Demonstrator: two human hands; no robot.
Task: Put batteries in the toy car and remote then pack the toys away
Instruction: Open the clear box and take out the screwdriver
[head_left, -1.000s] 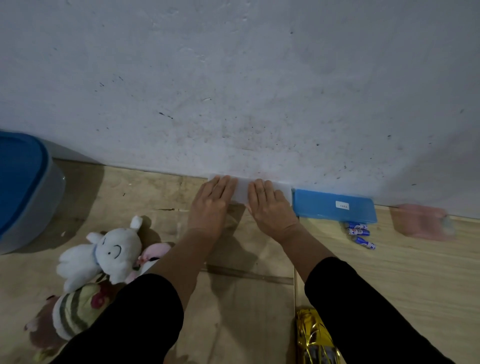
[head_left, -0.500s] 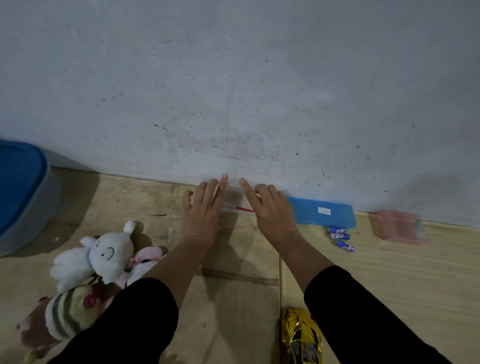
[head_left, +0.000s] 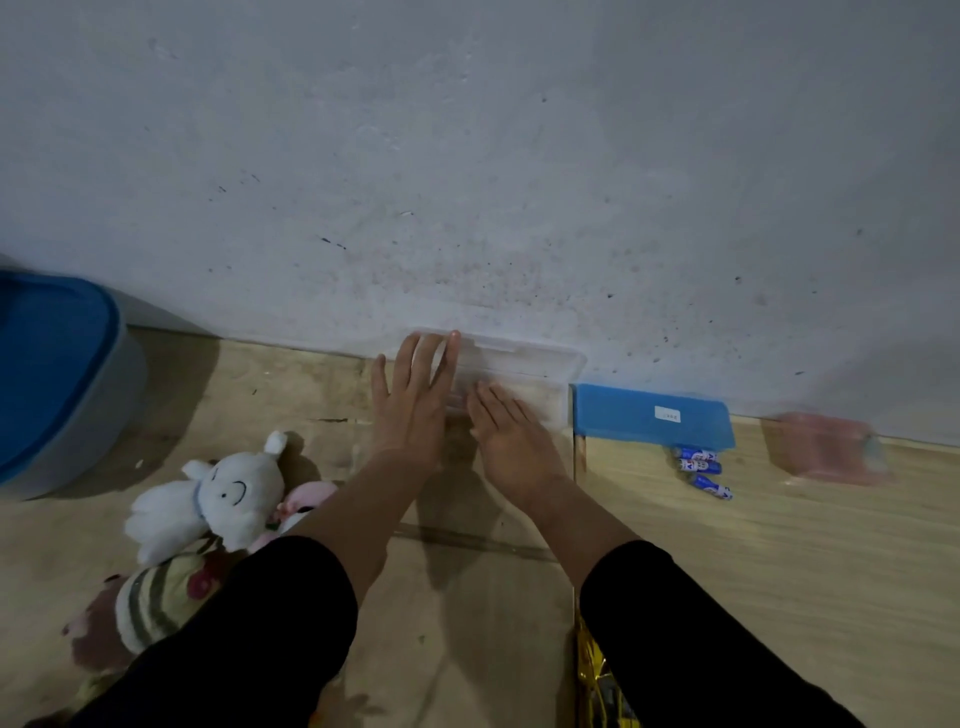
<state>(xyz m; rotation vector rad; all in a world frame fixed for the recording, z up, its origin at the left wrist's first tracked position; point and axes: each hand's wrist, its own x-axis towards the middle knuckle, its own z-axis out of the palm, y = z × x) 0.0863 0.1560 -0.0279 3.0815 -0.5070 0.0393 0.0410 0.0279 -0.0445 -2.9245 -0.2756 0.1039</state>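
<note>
Seen from the head camera, both hands reach forward over the floor (head_left: 779, 545) toward a clear plastic box (head_left: 524, 374) that sits against the base of the wall (head_left: 519, 156), at about 12 o'clock from the person. The left hand (head_left: 413, 402) lies with its fingers straight and slightly spread, the fingertips over the box's left end, gripping nothing. The right hand (head_left: 511, 441) lies flat too, fingers straight and together, its tips on the near edge of the box; it holds nothing either. Whether the box is lidded or open cannot be told through the blur. Just right of the box, at roughly 1 o'clock, a blue lid (head_left: 652, 415) with a small white label lies flat beside the wall. Three blue batteries (head_left: 698, 467) lie on the floor just in front of that lid's right end, close to one another. Farther right, near the wall, a pink translucent container (head_left: 826, 449) stands, blurred. The gold toy car (head_left: 597, 680) shows at the bottom edge, at about 6 o'clock, partly hidden by the right sleeve. At 9 o'clock a white plush rabbit (head_left: 218, 499) lies on a striped plush toy (head_left: 156, 597), with a pink one beside them. A large bin with a blue lid (head_left: 47, 374) stands at the far left.
</note>
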